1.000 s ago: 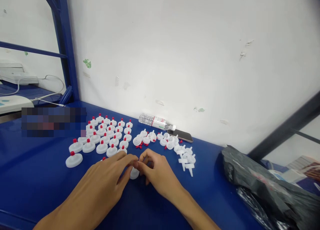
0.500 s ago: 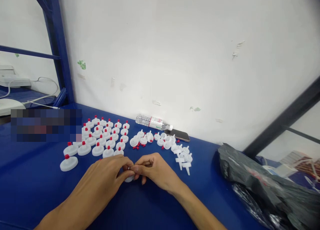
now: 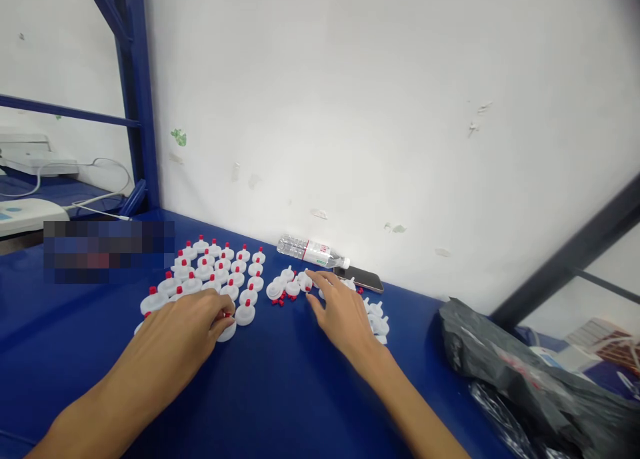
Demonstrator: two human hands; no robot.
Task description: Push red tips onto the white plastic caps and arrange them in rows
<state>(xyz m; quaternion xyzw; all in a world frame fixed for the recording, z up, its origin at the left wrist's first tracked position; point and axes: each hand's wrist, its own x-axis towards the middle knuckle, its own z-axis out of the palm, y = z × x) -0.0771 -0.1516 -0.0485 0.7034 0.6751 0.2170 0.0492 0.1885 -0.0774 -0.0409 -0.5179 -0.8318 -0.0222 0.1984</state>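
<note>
My left hand (image 3: 195,326) pinches the red tip of a white nozzle cap (image 3: 227,332) at the front edge of the rows. Several white nozzle caps with red tips (image 3: 245,312) stand upright in those rows, some hidden behind this hand. My right hand (image 3: 340,309) reaches over the loose pile, thumb and fingers apart, its fingertips by an untipped white cap (image 3: 305,281). More loose white caps (image 3: 275,288) and small red tips (image 3: 281,301) lie to its left. Other white caps (image 3: 377,324) lie to its right, partly covered by the hand.
A clear plastic bottle (image 3: 315,252) lies on its side near the wall, next to a phone (image 3: 361,278). On the right, a black plastic bag (image 3: 520,359) covers part of the blue table (image 3: 280,392). A blue metal post (image 3: 143,99) rises at the left.
My hands were together at a white cap and have parted. The left has moved left to the rows with a red-tipped cap; the right has moved forward and right to the loose pile, its fingers opened.
</note>
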